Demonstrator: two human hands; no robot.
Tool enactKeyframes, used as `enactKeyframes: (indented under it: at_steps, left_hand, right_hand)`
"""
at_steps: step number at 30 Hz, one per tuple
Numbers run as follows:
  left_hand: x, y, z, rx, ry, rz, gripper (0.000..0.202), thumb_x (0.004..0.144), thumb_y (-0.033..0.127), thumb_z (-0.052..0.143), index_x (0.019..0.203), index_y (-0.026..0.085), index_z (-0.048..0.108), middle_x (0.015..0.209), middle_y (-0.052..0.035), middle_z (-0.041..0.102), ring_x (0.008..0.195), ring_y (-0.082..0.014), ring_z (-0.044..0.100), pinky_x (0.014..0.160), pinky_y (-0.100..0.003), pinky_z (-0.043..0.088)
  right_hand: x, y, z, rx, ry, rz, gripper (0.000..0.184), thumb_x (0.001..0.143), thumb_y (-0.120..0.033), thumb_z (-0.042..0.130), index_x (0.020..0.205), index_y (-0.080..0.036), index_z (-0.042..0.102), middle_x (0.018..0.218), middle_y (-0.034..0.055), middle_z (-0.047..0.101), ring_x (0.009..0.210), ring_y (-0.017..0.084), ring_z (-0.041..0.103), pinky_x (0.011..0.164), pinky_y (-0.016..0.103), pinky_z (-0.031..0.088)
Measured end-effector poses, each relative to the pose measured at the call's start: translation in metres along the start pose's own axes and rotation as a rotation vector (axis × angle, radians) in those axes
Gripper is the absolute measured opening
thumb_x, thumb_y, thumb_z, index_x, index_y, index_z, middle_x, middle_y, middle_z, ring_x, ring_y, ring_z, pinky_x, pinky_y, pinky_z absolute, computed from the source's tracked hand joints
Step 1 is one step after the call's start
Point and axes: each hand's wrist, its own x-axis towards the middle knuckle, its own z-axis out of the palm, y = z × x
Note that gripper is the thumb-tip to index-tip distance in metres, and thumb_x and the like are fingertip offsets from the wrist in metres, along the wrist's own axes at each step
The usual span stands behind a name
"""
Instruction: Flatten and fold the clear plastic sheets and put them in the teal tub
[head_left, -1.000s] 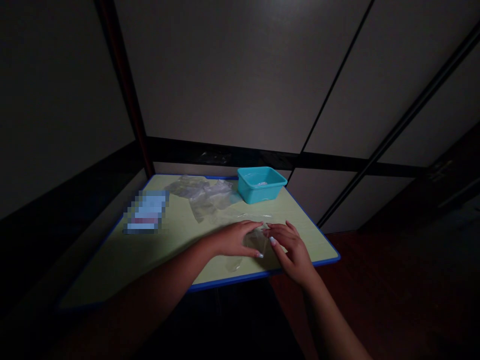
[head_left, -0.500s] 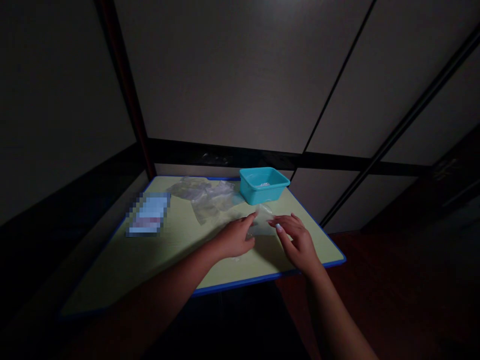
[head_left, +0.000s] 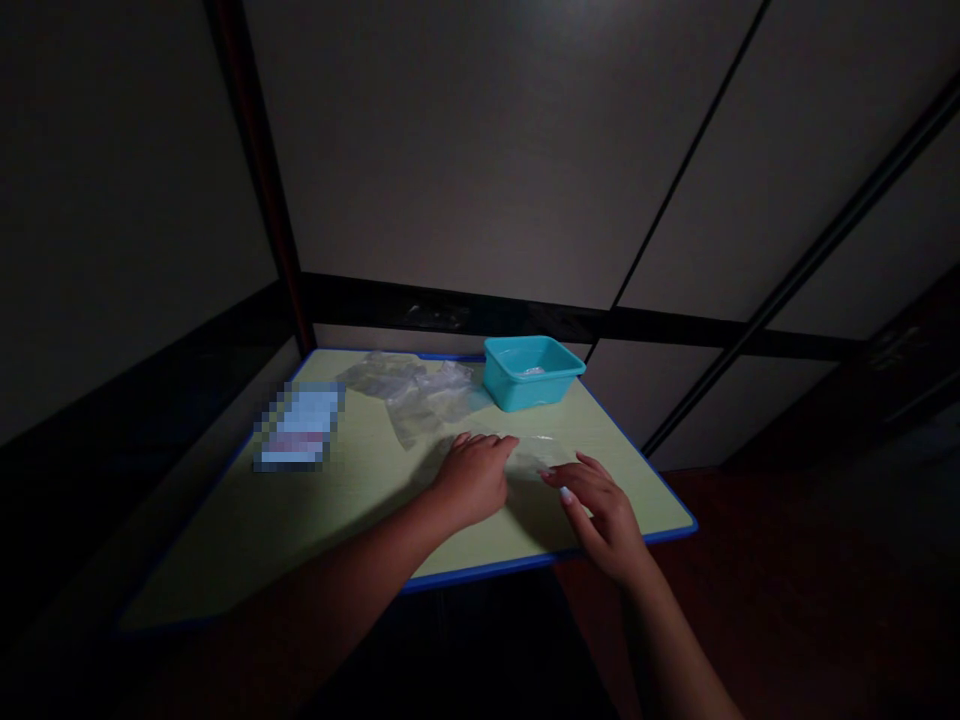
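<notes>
A clear plastic bag point(head_left: 534, 452) lies on the yellow tabletop between my two hands. My left hand point(head_left: 474, 480) is closed at the bag's left side, fingers curled and the thumb side facing the bag; a pinch of film seems to be in it, though the grip itself is partly hidden. At the bag's near right edge, my right hand point(head_left: 602, 510) has its fingers stretched and its thumb held apart, the fingertips touching or just over the film. More crumpled clear plastic bags point(head_left: 431, 395) lie beyond my left hand.
A turquoise plastic basket point(head_left: 534, 390) stands at the table's far right with something clear and shiny inside. A pixelated flat object point(head_left: 300, 425) lies at the left. The table point(head_left: 322, 540) has a blue edge and stands against dark-banded panels point(head_left: 465, 180).
The clear bag, raised between my hands before, now lies flatter. My left hand has turned palm-down with its fingers curled. My right hand has moved slightly nearer and to the right.
</notes>
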Motion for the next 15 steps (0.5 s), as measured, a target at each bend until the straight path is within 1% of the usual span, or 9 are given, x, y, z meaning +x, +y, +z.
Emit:
enactKeyframes:
  at_steps: [2,3,4,6,7,9,11,13,15]
  left_hand:
    - [-0.001,-0.003,-0.006,-0.063,-0.043,-0.010,0.054,0.069,0.008,0.047,0.122,0.020,0.055,0.116,-0.0071,0.063,0.105,-0.0229,0.057,0.094,-0.036,0.039]
    - [-0.001,-0.005,-0.010,-0.106,-0.085,-0.016,0.053,0.069,0.008,0.047,0.120,0.019,0.056,0.116,-0.0071,0.064,0.104,-0.0222,0.058,0.091,-0.033,0.041]
    - [0.000,-0.009,-0.014,-0.155,-0.138,-0.022,0.052,0.069,0.008,0.047,0.119,0.018,0.058,0.115,-0.0071,0.065,0.102,-0.0214,0.059,0.088,-0.031,0.043]
    - [0.001,-0.017,-0.023,-0.245,-0.270,0.012,0.051,0.067,0.006,0.046,0.115,0.017,0.062,0.112,-0.0066,0.066,0.100,-0.0203,0.060,0.084,-0.027,0.045]
    - [0.002,-0.021,-0.027,-0.290,-0.332,0.037,0.053,0.066,0.005,0.046,0.114,0.017,0.063,0.111,-0.0053,0.067,0.097,-0.0193,0.061,0.082,-0.025,0.045]
    - [0.003,-0.031,-0.035,-0.372,-0.443,0.089,0.055,0.064,0.005,0.046,0.113,0.022,0.064,0.104,0.0006,0.070,0.088,-0.0165,0.063,0.075,-0.022,0.045]
    - [0.003,-0.038,-0.040,-0.446,-0.551,0.126,0.053,0.066,0.008,0.048,0.111,0.028,0.065,0.098,0.0061,0.071,0.080,-0.0141,0.063,0.069,-0.020,0.045]
    - [0.003,-0.043,-0.043,-0.505,-0.612,0.143,0.046,0.068,0.012,0.050,0.108,0.029,0.067,0.095,0.0085,0.072,0.079,-0.0132,0.062,0.070,-0.020,0.045]
    - [0.003,-0.046,-0.046,-0.551,-0.636,0.144,0.041,0.071,0.014,0.053,0.106,0.029,0.068,0.097,0.0087,0.071,0.083,-0.0131,0.062,0.075,-0.021,0.044]
  right_hand:
    - [-0.005,0.002,-0.001,-0.004,0.005,0.014,0.027,0.091,-0.024,0.042,0.105,-0.024,0.064,0.099,0.0076,0.070,0.094,0.020,0.064,0.097,0.047,0.039]
    - [-0.007,0.003,-0.002,-0.003,0.005,0.020,0.027,0.091,-0.024,0.042,0.106,-0.024,0.064,0.100,0.0077,0.070,0.095,0.020,0.064,0.097,0.048,0.039]
    - [-0.009,0.004,-0.003,0.000,0.003,0.024,0.027,0.091,-0.024,0.042,0.106,-0.024,0.063,0.100,0.0077,0.070,0.095,0.020,0.064,0.097,0.048,0.039]
    - [-0.012,0.005,-0.005,0.010,0.000,0.026,0.026,0.090,-0.023,0.042,0.106,-0.024,0.063,0.101,0.0075,0.070,0.096,0.020,0.064,0.097,0.049,0.040]
    - [-0.013,0.005,-0.005,0.017,-0.002,0.025,0.026,0.090,-0.023,0.042,0.106,-0.024,0.063,0.101,0.0073,0.070,0.095,0.020,0.064,0.096,0.049,0.040]
    - [-0.015,0.005,-0.006,0.032,-0.001,0.024,0.025,0.090,-0.023,0.043,0.104,-0.024,0.064,0.100,0.0070,0.070,0.095,0.020,0.064,0.095,0.048,0.042]
    - [-0.015,0.004,-0.007,0.050,0.005,0.027,0.025,0.089,-0.023,0.044,0.101,-0.024,0.065,0.098,0.0071,0.071,0.093,0.021,0.065,0.092,0.046,0.045]
    - [-0.014,0.003,-0.007,0.080,0.008,0.035,0.025,0.089,-0.024,0.044,0.098,-0.022,0.067,0.096,0.0080,0.071,0.092,0.021,0.065,0.086,0.042,0.050]
    - [-0.012,0.002,-0.007,0.116,0.002,0.043,0.025,0.090,-0.025,0.043,0.097,-0.021,0.067,0.096,0.0089,0.071,0.092,0.022,0.065,0.080,0.038,0.053]
